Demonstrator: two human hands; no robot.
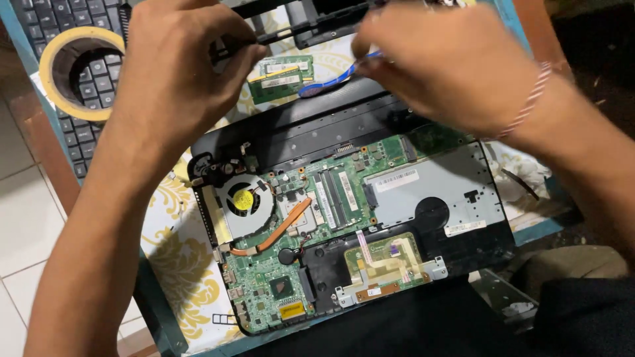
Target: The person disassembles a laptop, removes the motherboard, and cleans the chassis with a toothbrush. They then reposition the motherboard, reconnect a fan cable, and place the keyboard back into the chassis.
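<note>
An opened laptop base (264, 142) lies on the table with its green mainboard (331, 198), round cooling fan (243, 201) and copper heat pipe (281, 228) exposed. My left hand (178, 66) is closed on a black plastic frame part (311, 26) at the far edge. My right hand (443, 63) pinches a thin blue-handled tool (331, 80) just above the laptop's rear edge. A red-and-white thread band circles my right wrist.
A roll of yellow tape (79, 73) rests on a detached black keyboard (66, 20) at top left. Two green memory modules (281, 74) lie behind the laptop. The table has a white cloth with gold pattern (175, 264). White tiled floor shows at left.
</note>
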